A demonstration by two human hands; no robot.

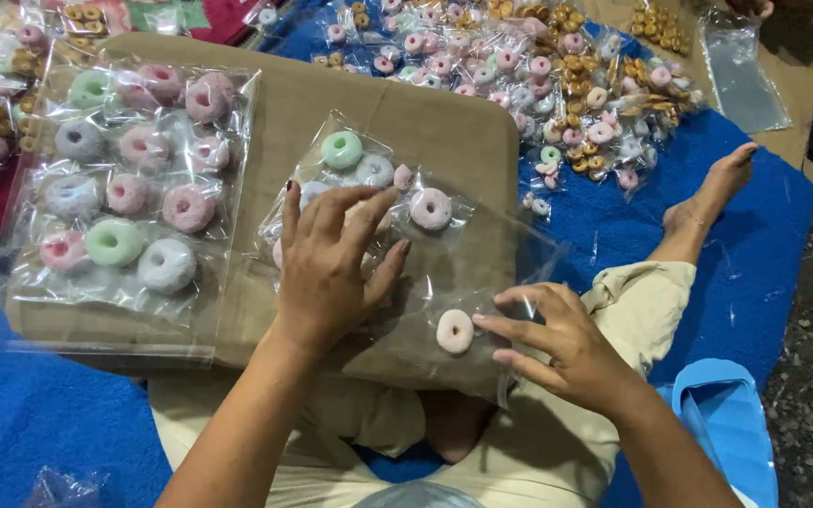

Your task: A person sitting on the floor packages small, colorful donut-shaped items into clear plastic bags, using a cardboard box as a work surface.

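A clear plastic bag [482,254] lies on a tan cushion [406,122] over my lap. Inside it sit ring-shaped sweets: a green ring [342,150], a pink ring [431,208], and a pale pink ring [454,330] near the bag's mouth. My left hand [331,268] lies flat with spread fingers on the bag, pressing down the rings beneath it. My right hand [557,343] touches the bag's lower right edge, fingertips beside the pale pink ring.
Filled bags of coloured rings [129,188] are stacked on the cushion's left. A heap of loose rings and small packets [519,75] covers the blue mat [764,245] beyond. An empty clear bag [741,80] lies at top right. A bare foot [717,193] rests on the mat.
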